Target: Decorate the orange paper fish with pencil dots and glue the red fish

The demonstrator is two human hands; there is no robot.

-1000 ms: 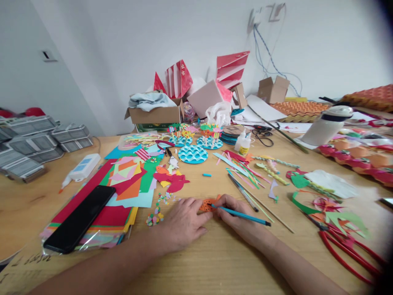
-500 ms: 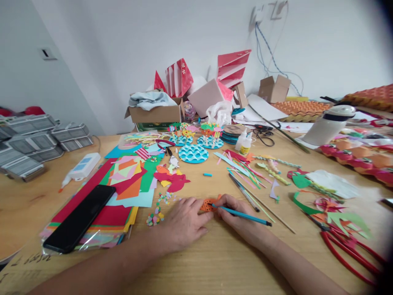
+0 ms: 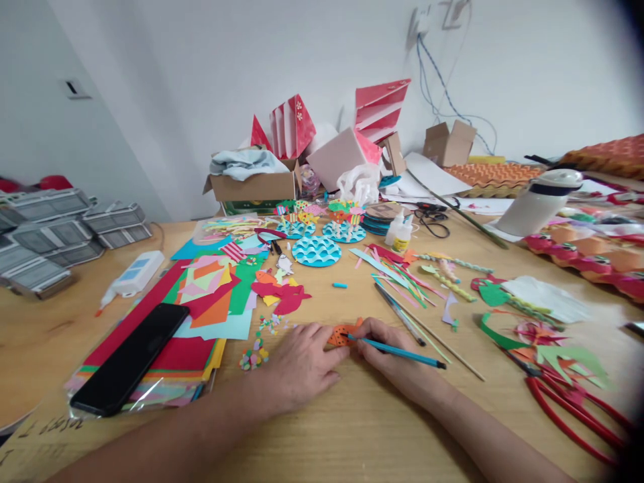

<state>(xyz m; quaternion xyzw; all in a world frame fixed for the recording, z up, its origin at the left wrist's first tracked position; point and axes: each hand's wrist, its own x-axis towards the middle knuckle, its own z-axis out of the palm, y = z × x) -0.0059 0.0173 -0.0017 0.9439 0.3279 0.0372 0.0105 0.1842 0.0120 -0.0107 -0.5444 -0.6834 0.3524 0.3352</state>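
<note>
In the head view, an orange paper fish cutout (image 3: pixel 340 336) with dark dots lies on the table between my hands. My left hand (image 3: pixel 304 362) rests flat on the table, its index finger and thumb apart around the cutout's left end. My right hand (image 3: pixel 383 349) is closed around a blue felt-tip pen (image 3: pixel 400 351), with the tip touching the cutout. A small blue pen cap (image 3: pixel 340 286) lies beyond my hands. To the left are small paper dots (image 3: pixel 254 355) and red paper fish shapes (image 3: pixel 286 295).
A black phone (image 3: pixel 131 359) lies on coloured paper sheets at left, near a glue gun (image 3: pixel 133 275). Red-handled scissors (image 3: pixel 568 409), paper scraps and a thin stick (image 3: pixel 447 345) lie at right. Glue bottles (image 3: pixel 401 235) and blue wave-patterned discs (image 3: pixel 316 251) stand farther back.
Almost nothing differs. Both hands, the pen and the orange cutout stay in the same place; the camera view has shifted very slightly.
</note>
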